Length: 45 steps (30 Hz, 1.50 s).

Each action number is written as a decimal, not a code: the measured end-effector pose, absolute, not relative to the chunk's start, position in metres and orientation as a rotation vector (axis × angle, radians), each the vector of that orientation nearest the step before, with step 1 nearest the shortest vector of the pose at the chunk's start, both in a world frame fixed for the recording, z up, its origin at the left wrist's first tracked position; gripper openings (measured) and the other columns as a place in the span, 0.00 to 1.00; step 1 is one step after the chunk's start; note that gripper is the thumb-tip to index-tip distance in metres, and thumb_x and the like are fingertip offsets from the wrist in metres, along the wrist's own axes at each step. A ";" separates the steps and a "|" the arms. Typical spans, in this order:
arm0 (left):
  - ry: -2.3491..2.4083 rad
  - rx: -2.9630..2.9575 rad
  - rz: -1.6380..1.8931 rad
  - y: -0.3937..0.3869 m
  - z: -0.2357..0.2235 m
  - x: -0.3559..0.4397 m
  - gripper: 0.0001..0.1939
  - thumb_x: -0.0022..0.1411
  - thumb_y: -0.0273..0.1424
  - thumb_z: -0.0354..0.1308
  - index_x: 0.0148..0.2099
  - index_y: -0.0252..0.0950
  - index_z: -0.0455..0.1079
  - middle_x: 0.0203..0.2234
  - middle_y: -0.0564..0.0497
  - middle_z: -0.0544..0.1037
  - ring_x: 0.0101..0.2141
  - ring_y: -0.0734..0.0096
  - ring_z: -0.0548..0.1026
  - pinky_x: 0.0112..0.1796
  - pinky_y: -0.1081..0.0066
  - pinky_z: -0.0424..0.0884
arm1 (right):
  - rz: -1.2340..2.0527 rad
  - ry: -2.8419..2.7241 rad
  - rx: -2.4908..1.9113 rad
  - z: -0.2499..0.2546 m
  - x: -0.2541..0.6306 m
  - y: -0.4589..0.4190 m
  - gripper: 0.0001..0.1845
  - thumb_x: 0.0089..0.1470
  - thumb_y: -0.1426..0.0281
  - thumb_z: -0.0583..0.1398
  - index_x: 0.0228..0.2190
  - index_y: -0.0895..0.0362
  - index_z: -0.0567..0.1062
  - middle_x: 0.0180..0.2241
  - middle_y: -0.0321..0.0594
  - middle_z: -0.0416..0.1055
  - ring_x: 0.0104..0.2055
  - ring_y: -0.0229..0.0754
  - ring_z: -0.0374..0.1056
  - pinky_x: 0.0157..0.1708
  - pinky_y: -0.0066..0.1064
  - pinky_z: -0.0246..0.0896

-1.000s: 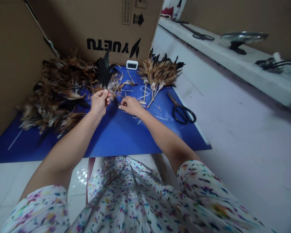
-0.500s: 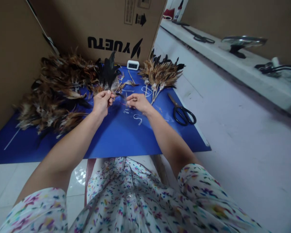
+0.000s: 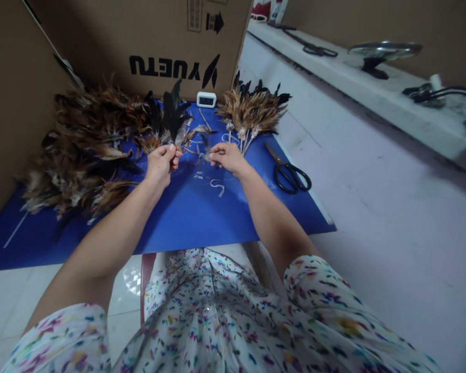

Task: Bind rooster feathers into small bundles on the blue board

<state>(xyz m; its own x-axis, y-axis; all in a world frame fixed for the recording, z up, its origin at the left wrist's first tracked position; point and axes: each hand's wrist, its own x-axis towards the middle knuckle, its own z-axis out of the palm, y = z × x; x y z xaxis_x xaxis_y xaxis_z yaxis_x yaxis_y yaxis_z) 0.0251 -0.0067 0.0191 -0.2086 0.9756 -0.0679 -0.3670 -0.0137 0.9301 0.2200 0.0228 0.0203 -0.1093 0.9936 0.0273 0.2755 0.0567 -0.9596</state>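
Observation:
My left hand (image 3: 163,161) is closed around the base of some dark feathers (image 3: 173,116), which stand upright above the thumb. To its right, my right hand (image 3: 226,157) is closed in a pinch, with a wispy greyish tuft (image 3: 207,154) at its fingertips; the tuft is too blurred to name surely. Between and below the hands, small scraps and a curled white strip (image 3: 218,186) lie on the blue tabletop (image 3: 194,223). Brown and black loose feathers (image 3: 97,124) are heaped to the left of my left hand.
Feather bundles on sticks (image 3: 252,114) lie behind my right hand. Black-handled scissors (image 3: 291,176) rest near the right edge. A small white digital clock (image 3: 206,100) stands before the cardboard box (image 3: 101,46). On the ledge at right sits a round glass-like object (image 3: 384,51).
My right hand has moved a little right and up, away from my left hand, with the wispy tuft at its fingertips. The whole view has shifted slightly. My left hand still holds the dark feathers.

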 end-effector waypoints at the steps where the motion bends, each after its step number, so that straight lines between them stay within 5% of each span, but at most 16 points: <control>1: 1.093 0.795 1.489 -0.007 0.019 0.026 0.12 0.66 0.23 0.55 0.29 0.32 0.70 0.18 0.55 0.73 0.15 0.85 0.63 0.16 0.82 0.56 | 1.077 -1.544 -1.337 0.018 0.220 0.024 0.08 0.52 0.83 0.61 0.27 0.59 0.72 0.17 0.31 0.69 0.20 0.32 0.67 0.21 0.23 0.57; 10: 1.101 0.822 1.419 -0.011 0.018 0.031 0.13 0.67 0.23 0.55 0.28 0.32 0.70 0.19 0.55 0.72 0.15 0.84 0.63 0.16 0.81 0.56 | 0.605 -2.100 -1.421 0.024 0.245 0.010 0.09 0.49 0.77 0.64 0.35 0.59 0.81 0.35 0.41 0.78 0.36 0.40 0.72 0.43 0.34 0.65; 21: 1.095 0.838 1.374 -0.014 0.018 0.035 0.12 0.67 0.23 0.55 0.29 0.32 0.70 0.18 0.55 0.72 0.14 0.84 0.63 0.16 0.82 0.56 | 0.781 -2.323 -1.220 0.021 0.246 -0.011 0.06 0.47 0.78 0.66 0.23 0.56 0.79 0.25 0.35 0.74 0.31 0.36 0.67 0.36 0.28 0.58; 26: 1.075 0.827 1.276 -0.020 0.019 0.041 0.09 0.62 0.27 0.63 0.30 0.32 0.70 0.19 0.55 0.72 0.15 0.84 0.65 0.16 0.82 0.58 | 0.720 -1.958 -1.204 0.017 0.240 -0.009 0.04 0.52 0.72 0.64 0.26 0.58 0.77 0.24 0.33 0.72 0.28 0.35 0.65 0.34 0.28 0.57; 38: 1.013 0.699 1.099 -0.035 0.024 0.056 0.11 0.66 0.21 0.55 0.30 0.31 0.72 0.34 0.47 0.81 0.18 0.85 0.70 0.16 0.84 0.63 | 0.866 -1.568 -1.056 0.015 0.223 -0.012 0.04 0.52 0.69 0.64 0.29 0.57 0.76 0.23 0.32 0.73 0.23 0.32 0.66 0.29 0.26 0.62; 45: 1.008 0.651 1.051 -0.034 0.021 0.057 0.13 0.66 0.19 0.55 0.29 0.30 0.73 0.25 0.48 0.79 0.19 0.83 0.71 0.17 0.85 0.65 | 0.963 -1.521 -1.056 0.019 0.220 -0.014 0.04 0.51 0.72 0.64 0.26 0.57 0.74 0.22 0.31 0.72 0.22 0.31 0.66 0.28 0.25 0.64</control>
<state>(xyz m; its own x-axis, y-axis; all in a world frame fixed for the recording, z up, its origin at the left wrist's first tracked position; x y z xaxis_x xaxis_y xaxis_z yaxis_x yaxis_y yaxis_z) 0.0565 -0.0337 0.0210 0.1463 0.9229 -0.3560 -0.3949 0.3845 0.8344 0.2204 -0.0142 0.0188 -0.1111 0.9521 0.2850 0.1495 0.2995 -0.9423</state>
